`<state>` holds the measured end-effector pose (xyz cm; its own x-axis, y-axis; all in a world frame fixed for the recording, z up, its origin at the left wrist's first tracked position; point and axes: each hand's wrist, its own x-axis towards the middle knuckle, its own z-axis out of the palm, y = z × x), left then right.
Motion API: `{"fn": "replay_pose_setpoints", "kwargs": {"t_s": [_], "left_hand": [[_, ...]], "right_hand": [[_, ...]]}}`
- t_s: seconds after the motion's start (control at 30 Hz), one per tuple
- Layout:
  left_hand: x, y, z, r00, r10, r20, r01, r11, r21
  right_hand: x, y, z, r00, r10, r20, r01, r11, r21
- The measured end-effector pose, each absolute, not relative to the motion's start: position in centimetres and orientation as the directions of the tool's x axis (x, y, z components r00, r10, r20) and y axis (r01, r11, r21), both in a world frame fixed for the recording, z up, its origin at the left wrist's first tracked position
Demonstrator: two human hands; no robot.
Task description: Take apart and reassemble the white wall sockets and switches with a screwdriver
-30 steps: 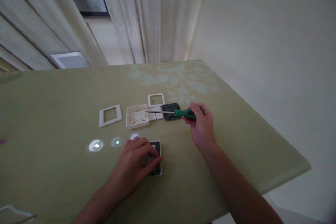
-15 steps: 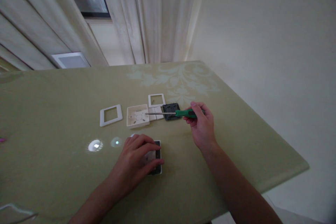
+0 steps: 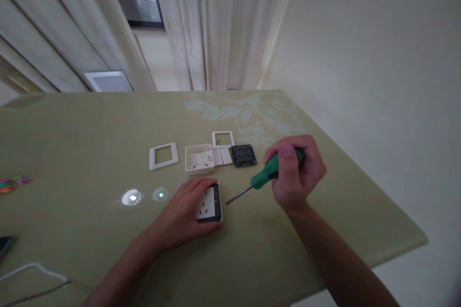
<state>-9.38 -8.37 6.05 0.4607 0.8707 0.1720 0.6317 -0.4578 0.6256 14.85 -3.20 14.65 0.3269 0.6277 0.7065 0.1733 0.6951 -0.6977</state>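
Note:
My left hand [image 3: 187, 208] grips a wall socket [image 3: 208, 205] with a white slotted face and a dark border, holding it down on the table by its far and near sides. In my right hand [image 3: 296, 170] is a screwdriver [image 3: 265, 174] with a green handle, fingers wrapped round it. Its shaft slants down to the left, and the tip is just right of the socket, apart from it. Beyond the socket lie an open white back box [image 3: 199, 158], two white switch plates [image 3: 222, 157] and a dark mounting frame [image 3: 244, 155].
A white cover frame [image 3: 163, 156] lies left of the back box, and another white frame [image 3: 223, 139] behind it with small screws inside. At the left are colourful small items [image 3: 13, 183] and a white cable [image 3: 36, 268]. A wall [image 3: 378, 81] borders the table's right side.
My right hand has drawn back to the right and turned the screwdriver, bringing its tip down from over the back box to beside the socket. My left fingers have spread, uncovering the socket's face.

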Motion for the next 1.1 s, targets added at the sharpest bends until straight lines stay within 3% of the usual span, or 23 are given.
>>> {"fn": "replay_pose_setpoints", "kwargs": {"t_s": [0.1,0.2,0.3,0.47,1.1], "left_hand": [[-9.5,-8.2,6.1,0.465,0.862,0.201,0.605,-0.476,0.639],[-9.3,-8.2,6.0,0.469,0.85,0.239,0.591,-0.503,0.631],[-9.2,-8.3,5.9,0.461,0.848,0.261,0.595,-0.514,0.617],[-9.2,-8.3,5.8,0.462,0.859,0.221,0.609,-0.488,0.625],[-9.0,-8.3,6.2,0.474,0.859,0.194,0.604,-0.478,0.638]], "right_hand": [[12.6,-3.0,16.5,-0.076,0.418,0.905,0.241,0.889,-0.39],[10.9,-2.2,16.8,-0.231,0.304,0.924,0.21,0.943,-0.258],[10.2,-1.6,16.4,-0.288,0.333,0.898,0.228,0.935,-0.273],[10.3,-1.8,16.3,-0.23,0.407,0.884,0.2,0.909,-0.366],[10.4,-1.7,16.1,-0.248,0.394,0.885,0.166,0.917,-0.362]]}}
